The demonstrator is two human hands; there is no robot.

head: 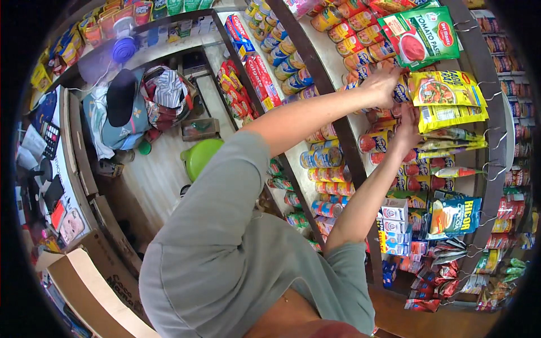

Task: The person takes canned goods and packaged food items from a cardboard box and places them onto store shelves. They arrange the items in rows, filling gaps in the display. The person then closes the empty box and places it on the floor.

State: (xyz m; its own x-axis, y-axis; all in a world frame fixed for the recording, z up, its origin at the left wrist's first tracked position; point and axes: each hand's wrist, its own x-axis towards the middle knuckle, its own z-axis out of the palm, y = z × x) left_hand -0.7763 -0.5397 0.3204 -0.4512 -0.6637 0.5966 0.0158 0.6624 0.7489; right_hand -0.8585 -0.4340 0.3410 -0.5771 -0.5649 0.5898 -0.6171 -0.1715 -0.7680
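Observation:
My left hand (pixel 383 84) reaches into a shelf of canned goods, its fingers against a blue-labelled food can (pixel 400 89). My right hand (pixel 408 129) is just below, fingertips close to the same can; whether they grip it is hidden. Yellow seasoning mix packets (pixel 448 91) hang from wire hooks in front of the cans and partly cover the fingers. Above them hangs a green Del Monte tomato paste pouch (pixel 427 40). Rows of red-and-blue cans (pixel 375 141) lie beside my right hand.
Dark shelf edges (pixel 353 143) run between the tiers. Nearby are more cans (pixel 321 157), Colgate boxes (pixel 262 80), small white cartons (pixel 394 226) and a blue pouch (pixel 454 217). A green plastic stool (pixel 200 156), a stuffed bag (pixel 167 97) and an open cardboard box (pixel 93 287) lie leftward.

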